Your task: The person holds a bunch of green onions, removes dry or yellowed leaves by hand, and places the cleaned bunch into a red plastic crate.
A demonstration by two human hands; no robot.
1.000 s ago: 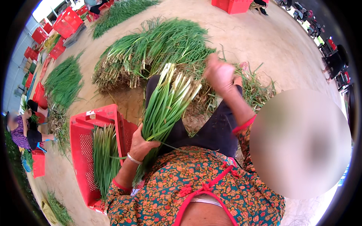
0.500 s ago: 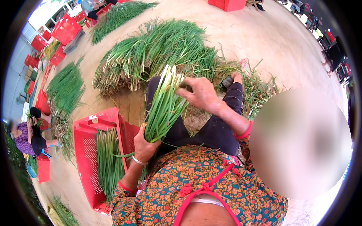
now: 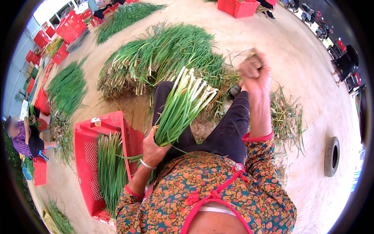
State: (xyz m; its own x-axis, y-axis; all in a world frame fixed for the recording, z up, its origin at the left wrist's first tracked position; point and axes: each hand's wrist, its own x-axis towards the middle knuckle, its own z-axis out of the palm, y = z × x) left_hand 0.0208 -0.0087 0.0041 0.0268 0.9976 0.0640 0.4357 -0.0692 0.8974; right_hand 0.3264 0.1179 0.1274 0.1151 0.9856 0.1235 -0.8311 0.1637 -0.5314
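Observation:
My left hand (image 3: 154, 149) is closed around the leafy part of a bunch of garlic chives (image 3: 180, 105), held over my lap. The bunch's pale stem ends fan out away from me, toward the upper right. Off to the right, apart from the bunch, my right hand (image 3: 255, 74) is raised over a litter of loose leaves. Its fingers are curled in and slightly blurred; a thin strand shows near their tips, but what they hold is hard to make out. Left of my lap stands a red plastic crate (image 3: 83, 152) with more chives (image 3: 112, 165) laid inside.
A large heap of untrimmed chives (image 3: 167, 52) lies ahead of my knees, and smaller piles (image 3: 68, 85) lie to the left. Loose trimmings (image 3: 286, 117) cover the floor at right, near a tyre (image 3: 332, 156). Another person (image 3: 24, 138) sits at far left; a red crate (image 3: 237, 7) stands far ahead.
My right hand has left the stem ends and moved right, its fingers now curled in. The stem ends are spread wider. My left hand keeps its hold in nearly the same place.

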